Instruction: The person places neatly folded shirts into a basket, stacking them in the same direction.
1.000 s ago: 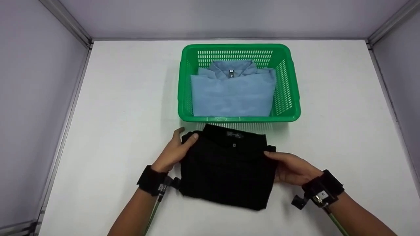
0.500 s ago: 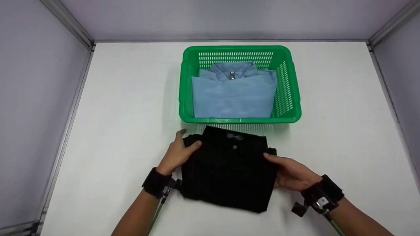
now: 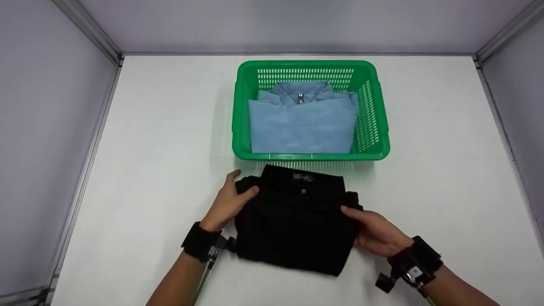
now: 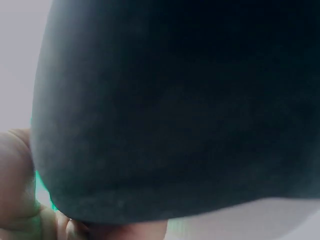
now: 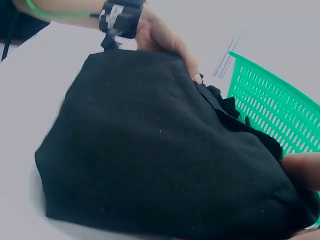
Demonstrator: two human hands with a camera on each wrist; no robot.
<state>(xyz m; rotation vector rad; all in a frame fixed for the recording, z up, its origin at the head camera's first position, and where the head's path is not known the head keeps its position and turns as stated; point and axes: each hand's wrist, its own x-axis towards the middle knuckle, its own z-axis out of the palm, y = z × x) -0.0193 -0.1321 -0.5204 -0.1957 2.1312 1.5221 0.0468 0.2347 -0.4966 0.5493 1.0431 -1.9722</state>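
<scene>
Folded black trousers (image 3: 293, 229), waistband at the far side with a button and a label, are between both hands in the head view. My left hand (image 3: 225, 206) holds their left side, thumb on top and the other fingers partly hidden behind the cloth. On the right side my right hand (image 3: 380, 233) grips the edge, its thumb on top and its fingers mostly underneath. Dark cloth (image 4: 175, 115) fills most of the left wrist view. In the right wrist view the trousers (image 5: 150, 140) span from hand to hand; whether they touch the table cannot be told.
Just beyond the trousers stands a green basket (image 3: 361, 157) with slotted sides. A folded light blue collared shirt (image 3: 301, 127) lies in it. The white table (image 3: 161, 127) is bounded by pale panels (image 3: 297, 25) at the back and both sides.
Both thumbs have shifted slightly toward the near side along the trousers' edges, and the right hand has moved a little nearer. The trousers have barely moved. The head view has tilted slightly.
</scene>
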